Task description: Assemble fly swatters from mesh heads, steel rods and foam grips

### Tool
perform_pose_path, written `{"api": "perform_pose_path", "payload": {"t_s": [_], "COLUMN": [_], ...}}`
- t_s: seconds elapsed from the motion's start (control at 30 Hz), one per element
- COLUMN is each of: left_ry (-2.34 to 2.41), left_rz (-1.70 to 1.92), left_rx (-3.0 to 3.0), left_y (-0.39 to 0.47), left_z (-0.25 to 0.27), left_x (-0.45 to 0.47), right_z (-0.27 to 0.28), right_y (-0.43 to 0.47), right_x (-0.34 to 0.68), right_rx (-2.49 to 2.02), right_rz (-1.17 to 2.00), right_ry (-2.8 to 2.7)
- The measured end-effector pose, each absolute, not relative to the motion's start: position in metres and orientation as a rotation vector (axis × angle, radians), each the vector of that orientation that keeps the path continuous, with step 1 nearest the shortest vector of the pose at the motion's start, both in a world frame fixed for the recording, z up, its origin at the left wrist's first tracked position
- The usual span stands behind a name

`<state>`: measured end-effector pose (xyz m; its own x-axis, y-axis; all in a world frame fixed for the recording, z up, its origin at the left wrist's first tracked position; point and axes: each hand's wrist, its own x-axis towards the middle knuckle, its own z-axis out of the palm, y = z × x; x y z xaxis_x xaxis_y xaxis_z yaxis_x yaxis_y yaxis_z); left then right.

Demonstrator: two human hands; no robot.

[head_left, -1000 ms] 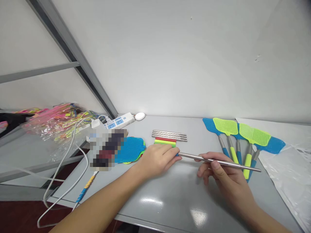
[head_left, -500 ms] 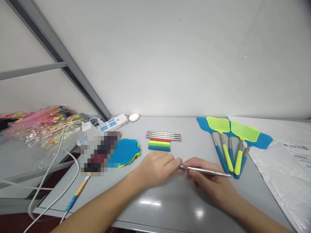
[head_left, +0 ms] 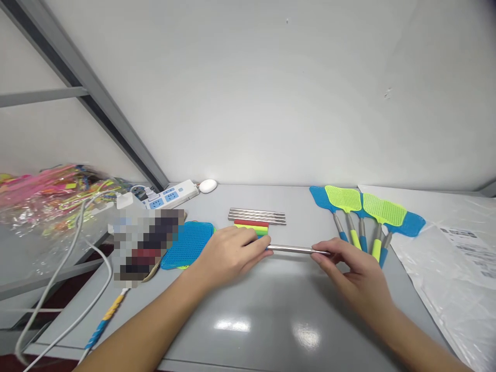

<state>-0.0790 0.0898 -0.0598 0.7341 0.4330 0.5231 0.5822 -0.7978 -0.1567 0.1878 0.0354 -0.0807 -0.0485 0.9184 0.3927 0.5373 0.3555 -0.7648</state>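
Observation:
My left hand (head_left: 236, 253) is closed around one end of a telescopic metal rod (head_left: 290, 249); a little blue shows at its fingertips, and the rest of that end is hidden. My right hand (head_left: 356, 266) pinches the rod's thinner right end between thumb and fingers. The rod lies nearly level between both hands, above the grey table (head_left: 271, 320). Just behind my left hand are a red handle sleeve (head_left: 251, 223) and a yellow-green handle sleeve (head_left: 256, 229), partly covered by it. Several silver rods (head_left: 257, 216) lie side by side beyond them.
Several fly swatters (head_left: 383, 209) are fanned out at the right, beside a white plastic bag (head_left: 445, 258). Blue swatter heads (head_left: 191, 243) lie stacked at the left, next to a pixelated item (head_left: 149, 248). A power strip (head_left: 170, 195), cables and bagged colourful goods (head_left: 58, 201) are farther left.
Both hands have moved apart, baring the middle of the rod between them. My left hand shifted left, now covering part of the sleeves. The view moved slightly.

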Motion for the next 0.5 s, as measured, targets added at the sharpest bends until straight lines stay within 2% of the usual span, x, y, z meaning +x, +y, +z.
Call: {"api": "perform_pose_path", "payload": {"t_s": [0.27, 0.37, 0.5], "left_ry": [-0.763, -0.84, -1.12], "left_rz": [-0.746, -1.05, -1.75], "left_rx": [-2.703, -2.813, -2.978], "left_y": [0.088, 0.091, 0.097], "left_z": [-0.065, -0.065, -0.061], "left_x": [-0.08, -0.086, -0.093], "right_z": [-0.09, -0.089, -0.089], "right_y": [0.039, 0.039, 0.036], "right_x": [0.195, 0.196, 0.196], "right_rx": [-1.247, -1.243, -1.256], "right_rz": [0.334, 0.304, 0.276], "right_ry": [-2.204, -2.162, -2.118]}}
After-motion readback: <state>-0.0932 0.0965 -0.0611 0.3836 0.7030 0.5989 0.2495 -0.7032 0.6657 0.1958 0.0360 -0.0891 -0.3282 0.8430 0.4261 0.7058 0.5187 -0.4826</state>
